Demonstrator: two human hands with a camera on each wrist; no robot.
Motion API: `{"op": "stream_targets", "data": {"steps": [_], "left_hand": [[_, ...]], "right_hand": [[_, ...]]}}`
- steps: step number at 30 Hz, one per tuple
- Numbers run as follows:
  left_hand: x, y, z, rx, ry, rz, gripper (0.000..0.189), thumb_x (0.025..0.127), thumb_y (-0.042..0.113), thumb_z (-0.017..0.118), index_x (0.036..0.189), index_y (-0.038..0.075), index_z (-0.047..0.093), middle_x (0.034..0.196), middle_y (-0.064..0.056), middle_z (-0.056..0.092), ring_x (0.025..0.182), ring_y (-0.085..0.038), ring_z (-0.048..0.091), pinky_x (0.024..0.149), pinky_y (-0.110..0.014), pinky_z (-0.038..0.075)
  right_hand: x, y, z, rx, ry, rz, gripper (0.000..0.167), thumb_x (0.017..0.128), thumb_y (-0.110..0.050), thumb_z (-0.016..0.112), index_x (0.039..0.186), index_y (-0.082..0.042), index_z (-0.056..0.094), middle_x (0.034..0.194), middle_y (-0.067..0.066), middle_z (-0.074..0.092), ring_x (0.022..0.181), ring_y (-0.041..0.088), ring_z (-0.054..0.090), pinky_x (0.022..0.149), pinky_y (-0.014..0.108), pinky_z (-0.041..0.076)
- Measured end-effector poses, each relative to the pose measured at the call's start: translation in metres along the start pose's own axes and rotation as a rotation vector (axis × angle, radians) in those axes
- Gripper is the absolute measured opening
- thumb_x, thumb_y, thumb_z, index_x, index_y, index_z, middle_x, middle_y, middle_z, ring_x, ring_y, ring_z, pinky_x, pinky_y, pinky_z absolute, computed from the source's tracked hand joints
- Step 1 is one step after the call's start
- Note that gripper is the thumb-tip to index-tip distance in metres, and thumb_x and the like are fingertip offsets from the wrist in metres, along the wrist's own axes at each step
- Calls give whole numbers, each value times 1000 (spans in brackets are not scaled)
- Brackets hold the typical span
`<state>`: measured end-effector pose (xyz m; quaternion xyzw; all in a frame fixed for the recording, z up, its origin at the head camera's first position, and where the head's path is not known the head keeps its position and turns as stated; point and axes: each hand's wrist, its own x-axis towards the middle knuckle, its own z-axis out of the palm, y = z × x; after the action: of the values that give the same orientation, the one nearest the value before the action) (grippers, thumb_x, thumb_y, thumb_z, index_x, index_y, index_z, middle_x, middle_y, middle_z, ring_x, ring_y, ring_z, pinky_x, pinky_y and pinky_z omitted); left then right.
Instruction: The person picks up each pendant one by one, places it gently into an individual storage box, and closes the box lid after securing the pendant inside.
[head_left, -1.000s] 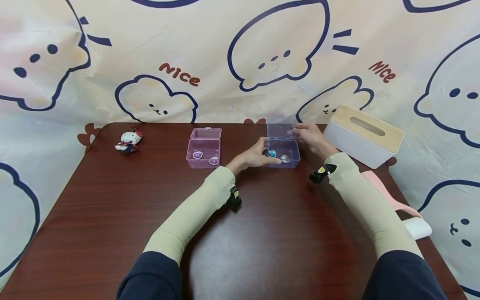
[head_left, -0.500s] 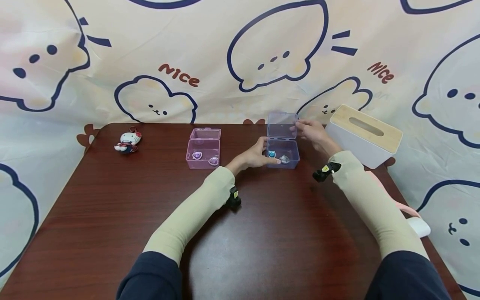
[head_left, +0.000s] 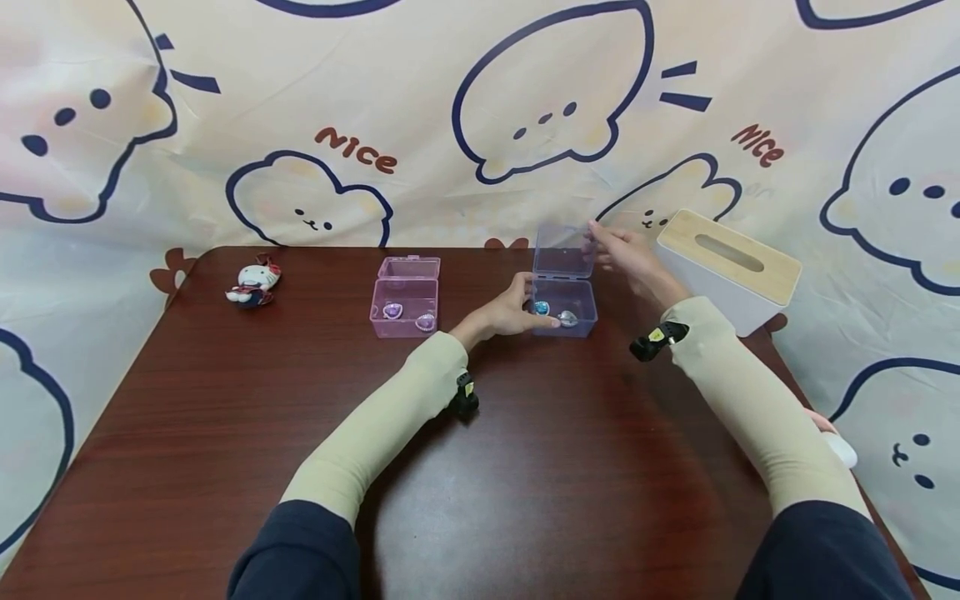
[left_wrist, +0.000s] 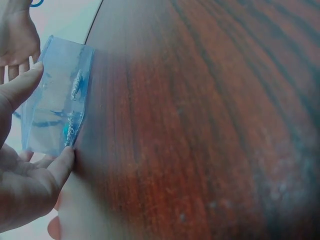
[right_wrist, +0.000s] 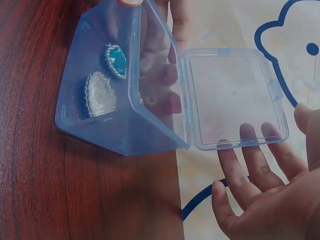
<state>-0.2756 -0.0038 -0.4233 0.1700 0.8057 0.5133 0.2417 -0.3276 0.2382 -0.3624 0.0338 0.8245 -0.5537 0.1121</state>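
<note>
A small translucent blue-violet plastic box (head_left: 583,298) stands on the table with its hinged lid (head_left: 562,250) raised. My left hand (head_left: 504,312) grips the box's left side, thumb at the front and fingers toward the back. Inside lie a blue gem piece (right_wrist: 117,61) and a clear gem piece (right_wrist: 100,95), both with beaded silvery rims. My right hand (head_left: 630,258) is at the lid's right edge. In the right wrist view, its loosely extended fingers (right_wrist: 257,162) reach behind the clear lid, and the thumb stands apart from it.
Left of my left hand, a pink translucent box (head_left: 401,330) stands open with two purple gem pieces (head_left: 392,310) inside. A small white-headed doll (head_left: 255,283) lies at the far left. A wood-topped tissue box (head_left: 731,258) sits behind my right arm, which partly covers a pink-and-white object (head_left: 840,448).
My right hand has shifted slightly right along the lid, its fingertips now higher on the edge. The lid stays raised. My left hand keeps its grip on the box.
</note>
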Motion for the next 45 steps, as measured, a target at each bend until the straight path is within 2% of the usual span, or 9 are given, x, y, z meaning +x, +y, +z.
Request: {"op": "stream_targets", "data": {"steps": [5, 9, 12, 17, 20, 26, 33, 41, 45], "left_hand": [[0, -1, 1, -13, -1, 6, 95, 96, 31, 73, 160, 16, 5, 169, -20, 17, 159, -35, 22, 129, -48, 25], [-1, 0, 1, -25, -4, 6, 95, 96, 31, 73, 159, 15, 4, 169, -20, 15, 159, -34, 20, 129, -47, 24], [-2, 2, 1, -42, -3, 13, 95, 95, 30, 74, 158, 14, 5, 168, -21, 19, 158, -34, 24, 128, -47, 26], [0, 2, 2, -72, 6, 38, 91, 95, 25, 75, 154, 12, 7, 157, -20, 39, 148, -33, 41, 125, -45, 32], [1, 1, 3, -82, 11, 41, 89, 94, 23, 75, 153, 13, 9, 153, -19, 45, 145, -32, 45, 124, -45, 33], [1, 2, 2, -92, 19, 40, 90, 94, 23, 75, 153, 13, 8, 153, -19, 44, 143, -31, 47, 123, -44, 34], [0, 2, 2, -83, 15, 52, 92, 95, 22, 75, 154, 13, 5, 147, -18, 47, 134, -30, 53, 119, -43, 38], [1, 0, 3, -75, 8, 63, 95, 96, 21, 73, 158, 14, 2, 149, -18, 45, 136, -30, 51, 121, -44, 36], [2, -1, 3, -72, -6, 87, 98, 96, 21, 73, 161, 17, 0, 153, -18, 41, 142, -30, 45, 125, -47, 31]], "right_hand": [[-5, -1, -3, -13, -9, -12, 69, 98, -61, 58, 144, -9, 59, 122, 0, 75, 130, 30, 63, 117, 48, 43], [-9, 1, -6, -36, -44, -21, 66, 100, -56, 58, 142, -6, 60, 114, -7, 75, 125, 23, 67, 114, 46, 47], [-12, 4, -9, -44, -84, -35, 66, 100, -56, 59, 143, -5, 60, 125, 1, 72, 125, 21, 65, 114, 45, 48], [-21, 9, -16, -58, -201, -67, 68, 102, -52, 57, 149, -2, 52, 151, 21, 54, 142, 33, 53, 121, 51, 40], [-28, 12, -19, -90, -258, -73, 69, 103, -51, 57, 151, -3, 49, 156, 21, 49, 147, 36, 47, 123, 54, 36], [-34, 20, -23, -96, -332, -95, 61, 104, -45, 57, 150, -5, 49, 156, 19, 50, 148, 35, 46, 123, 54, 35], [-37, 31, -20, -155, -263, -130, 57, 99, -42, 67, 145, -10, 59, 152, 14, 55, 139, 32, 55, 119, 53, 41], [-44, 43, -15, -257, -243, -218, 49, 96, -31, 74, 140, -11, 64, 159, 7, 49, 152, 31, 40, 124, 61, 29], [-47, 49, -12, -330, -235, -295, 47, 94, -27, 76, 137, -10, 67, 160, 9, 47, 152, 34, 38, 121, 64, 32]]}}
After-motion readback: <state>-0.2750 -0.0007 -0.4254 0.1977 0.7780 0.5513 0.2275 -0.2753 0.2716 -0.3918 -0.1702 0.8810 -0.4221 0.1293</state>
